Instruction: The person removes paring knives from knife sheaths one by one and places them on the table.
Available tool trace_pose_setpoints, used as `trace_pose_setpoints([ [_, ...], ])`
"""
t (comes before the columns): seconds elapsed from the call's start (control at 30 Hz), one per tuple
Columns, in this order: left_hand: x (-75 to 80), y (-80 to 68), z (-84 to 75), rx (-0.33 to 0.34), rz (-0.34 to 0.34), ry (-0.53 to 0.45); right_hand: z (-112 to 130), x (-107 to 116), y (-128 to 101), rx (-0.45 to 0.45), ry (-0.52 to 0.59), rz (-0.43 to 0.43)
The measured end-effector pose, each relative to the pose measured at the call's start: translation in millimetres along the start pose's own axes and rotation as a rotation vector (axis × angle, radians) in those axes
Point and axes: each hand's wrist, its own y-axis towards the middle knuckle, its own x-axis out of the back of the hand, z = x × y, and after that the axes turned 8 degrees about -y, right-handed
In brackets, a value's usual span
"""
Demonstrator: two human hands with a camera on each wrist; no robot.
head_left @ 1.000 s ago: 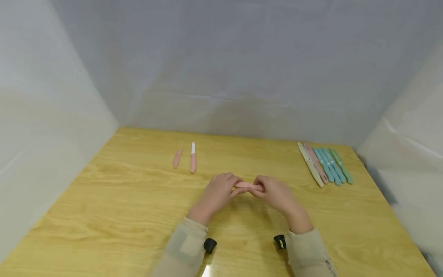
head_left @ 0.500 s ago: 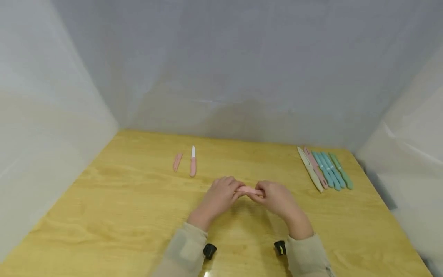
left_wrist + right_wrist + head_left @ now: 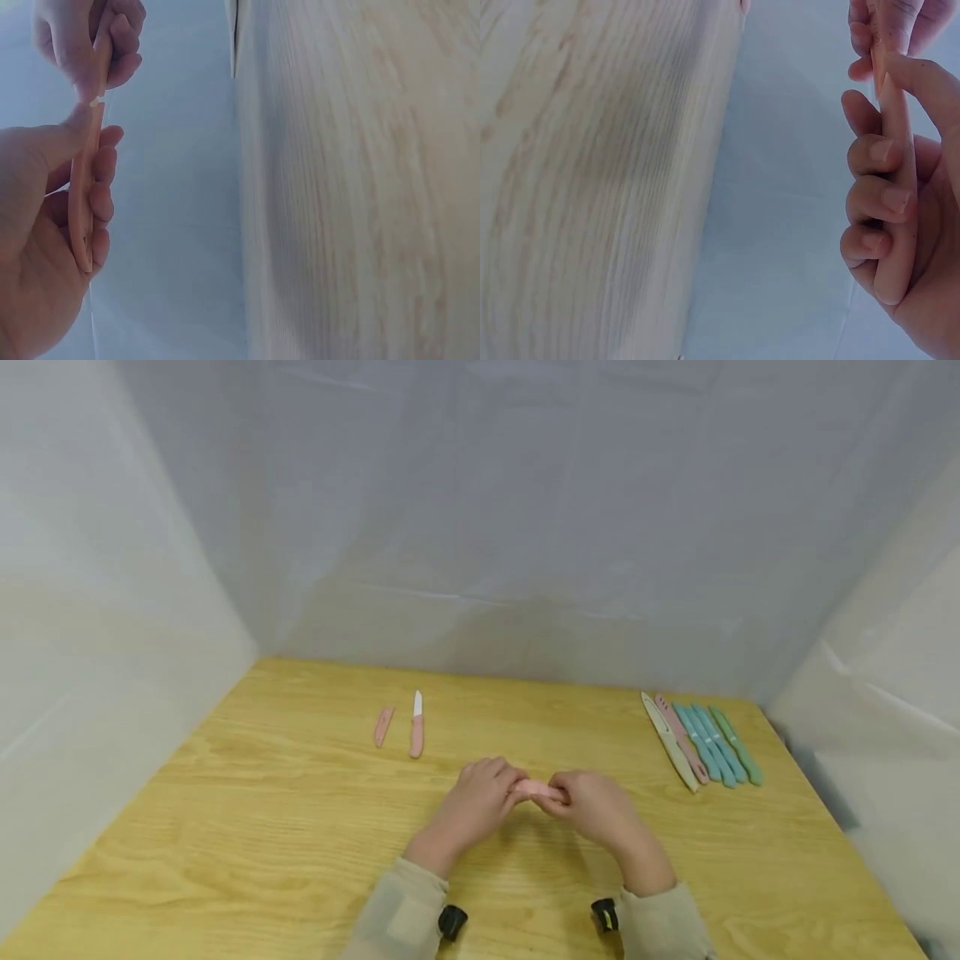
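My left hand [image 3: 476, 806] grips a pink knife sheath [image 3: 81, 195] lengthwise, fingers curled round it and thumb at its mouth. My right hand [image 3: 596, 810] grips the pink handle of a knife [image 3: 897, 225], its thumb pressed near the blade end. Sheath and handle line up end to end, and a small white sliver shows between them in the left wrist view. Most of the blade is hidden. Both hands are held above the table, thumbs nearly meeting. Beyond the left hand lie another pink-handled knife [image 3: 417, 737] with a bare white blade and a loose pink sheath [image 3: 383, 727].
A row of several knife-shaped pieces lies at the back right of the wooden table [image 3: 225, 827]: a cream one [image 3: 670, 743], a pink one with slots [image 3: 681, 739], blue ones [image 3: 708, 745] and a green one [image 3: 737, 746]. Pale sheeting [image 3: 480, 527] walls the back and sides.
The hands keep hold of the sheath and knife and stay together, with only small finger shifts. The whole scene sits lower in the head view as the camera tilts up.
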Motion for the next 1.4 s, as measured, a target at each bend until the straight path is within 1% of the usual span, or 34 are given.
trace_pose_setpoints([
  [0.13, -0.5, -0.6, 0.7, -0.023, -0.007, 0.026, 1.0, -1.0, -0.5, -0.038, 0.029, 0.042],
  [0.3, 0.8, -0.5, 2.0, -0.051, 0.016, 0.03, 1.2, -0.1, 0.0, -0.078, 0.091, 0.103],
  [0.47, 0.6, -0.8, 3.3, -0.08, 0.009, 0.031, 0.9, 1.1, 0.0, -0.078, 0.127, 0.148],
  [0.57, 0.2, -1.4, 3.4, -0.077, 0.009, 0.031, 0.8, 1.5, -0.4, -0.068, 0.126, 0.16],
  [0.73, -0.2, -0.2, 3.3, -0.048, 0.012, 0.021, 0.5, 2.9, -0.8, -0.046, 0.11, 0.142],
  [0.87, 1.2, 2.6, 3.2, -0.032, 0.01, 0.009, -1.2, 4.8, -0.5, -0.009, 0.065, 0.097],
  [0.93, 2.1, 3.4, 3.2, -0.018, 0.019, -0.006, -2.1, 5.5, -0.3, 0.009, 0.042, 0.076],
  [1.03, 2.6, 3.4, 3.3, 0.012, 0.05, -0.038, -3.6, 5.8, -0.2, 0.037, 0.02, 0.053],
  [1.1, 3.0, 2.5, 2.9, 0.033, 0.075, -0.066, -3.6, 6.4, -0.6, 0.044, 0.019, 0.052],
  [1.2, 3.2, 1.0, 2.2, 0.044, 0.1, -0.082, -3.5, 6.9, -1.5, 0.056, 0.023, 0.053],
  [1.4, 2.3, -1.2, 1.3, 0.04, 0.112, -0.089, -1.8, 6.0, -3.7, 0.035, 0.026, 0.062],
])
